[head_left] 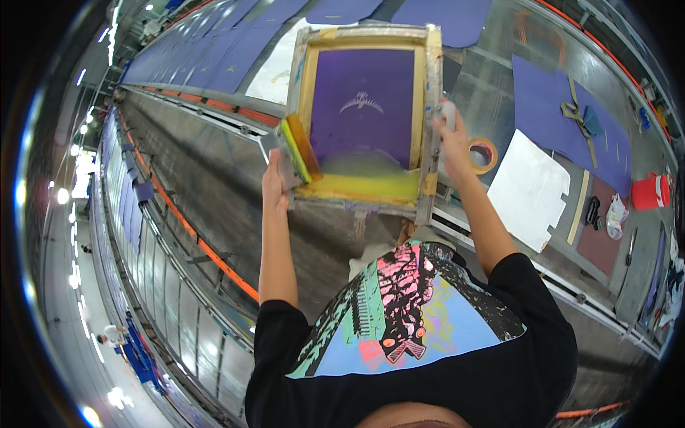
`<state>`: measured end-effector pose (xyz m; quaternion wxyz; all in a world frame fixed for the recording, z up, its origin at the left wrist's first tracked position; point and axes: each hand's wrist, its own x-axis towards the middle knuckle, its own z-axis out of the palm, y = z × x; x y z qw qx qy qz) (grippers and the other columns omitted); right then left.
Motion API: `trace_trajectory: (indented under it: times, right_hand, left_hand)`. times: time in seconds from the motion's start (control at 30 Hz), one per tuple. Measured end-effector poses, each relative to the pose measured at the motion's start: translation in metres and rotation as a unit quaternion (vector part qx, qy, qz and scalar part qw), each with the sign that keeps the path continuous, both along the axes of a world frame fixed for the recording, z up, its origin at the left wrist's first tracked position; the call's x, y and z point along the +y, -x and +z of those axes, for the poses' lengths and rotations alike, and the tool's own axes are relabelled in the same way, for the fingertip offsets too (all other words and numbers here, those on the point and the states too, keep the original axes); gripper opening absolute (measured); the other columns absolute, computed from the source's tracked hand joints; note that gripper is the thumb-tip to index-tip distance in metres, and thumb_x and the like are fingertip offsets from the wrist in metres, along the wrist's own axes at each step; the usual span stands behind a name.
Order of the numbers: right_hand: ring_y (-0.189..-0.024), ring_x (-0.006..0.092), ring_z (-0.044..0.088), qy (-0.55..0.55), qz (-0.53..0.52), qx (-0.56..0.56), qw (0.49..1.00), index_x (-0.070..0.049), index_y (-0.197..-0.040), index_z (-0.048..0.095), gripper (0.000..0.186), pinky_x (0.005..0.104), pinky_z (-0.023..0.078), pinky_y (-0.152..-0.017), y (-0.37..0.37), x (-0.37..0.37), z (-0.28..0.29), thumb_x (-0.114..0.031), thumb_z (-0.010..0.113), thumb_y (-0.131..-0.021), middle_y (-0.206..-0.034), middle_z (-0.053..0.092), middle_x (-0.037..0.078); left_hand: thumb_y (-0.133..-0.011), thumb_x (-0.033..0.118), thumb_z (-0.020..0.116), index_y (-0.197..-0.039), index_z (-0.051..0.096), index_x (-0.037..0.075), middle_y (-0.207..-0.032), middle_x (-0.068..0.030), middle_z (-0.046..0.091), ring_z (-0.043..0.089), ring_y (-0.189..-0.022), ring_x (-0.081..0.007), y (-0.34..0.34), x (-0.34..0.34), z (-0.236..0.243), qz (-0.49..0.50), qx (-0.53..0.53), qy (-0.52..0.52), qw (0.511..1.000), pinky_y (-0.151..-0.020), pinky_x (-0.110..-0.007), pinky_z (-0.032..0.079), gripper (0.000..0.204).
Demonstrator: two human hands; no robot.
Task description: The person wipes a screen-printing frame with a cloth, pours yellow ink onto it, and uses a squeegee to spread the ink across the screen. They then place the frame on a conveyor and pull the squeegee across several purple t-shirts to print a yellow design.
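Observation:
A screen printing frame (pixel 434 93) is in front of me, slightly tilted, with yellow ink (pixel 371 187) along its near end. A pale winged design shows on its purple mesh (pixel 364 135). My right hand (pixel 454 143) is closed round the frame's right side, by a whitish piece at its fingertips. At the near left corner my left hand (pixel 275 184) grips a squeegee (pixel 301 150) with a yellow-green edge and an amber blade. Whether those fingers also hold the frame is hidden. A roll of tan tape (pixel 483 155) lies just right of my right wrist.
The long printing table (pixel 492 68) bears purple fabric panels (pixel 235 46) and a white cut sheet (pixel 528 189). At the right are a red bucket (pixel 651 191) and a plastic bag (pixel 616 215). An orange rail (pixel 207 253) edges another table across the aisle (pixel 214 171).

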<state>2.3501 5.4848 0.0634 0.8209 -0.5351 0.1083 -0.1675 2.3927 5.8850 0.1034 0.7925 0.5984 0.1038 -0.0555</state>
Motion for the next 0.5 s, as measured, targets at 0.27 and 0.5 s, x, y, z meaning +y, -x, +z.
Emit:
trace_trajectory:
  times: [0.27, 0.5]
  right_hand:
    - [-0.076, 0.0068, 0.051, 0.045, -0.113, 0.159, 0.98, -0.006, -0.134, 0.064, 0.037, 0.0279, 0.044, -0.067, -0.085, -0.059, -0.032, -0.019, 0.066, -0.1, -0.093, 0.062, 0.0]
    - [-0.062, 0.0063, 0.047, 0.154, -0.319, 0.165, 0.92, -0.007, -0.12, 0.072, 0.023, 0.0272, 0.037, -0.056, -0.122, -0.055, -0.096, -0.015, 0.062, -0.1, -0.074, 0.057, -0.002]
  left_hand:
    - [-0.104, 0.051, 0.059, -0.145, 0.054, 0.003, -0.142, -0.0074, 0.061, 0.058, -0.13, -0.0212, -0.169, -0.032, -0.063, -0.067, 0.041, 0.055, 0.995, -0.112, -0.039, 0.045, 0.064]
    - [-0.105, 0.052, 0.057, -0.145, 0.054, 0.003, -0.144, -0.0066, 0.059, 0.057, -0.131, -0.0209, -0.242, -0.043, -0.13, -0.204, 0.14, 0.086, 0.965, -0.112, -0.038, 0.043, 0.063]
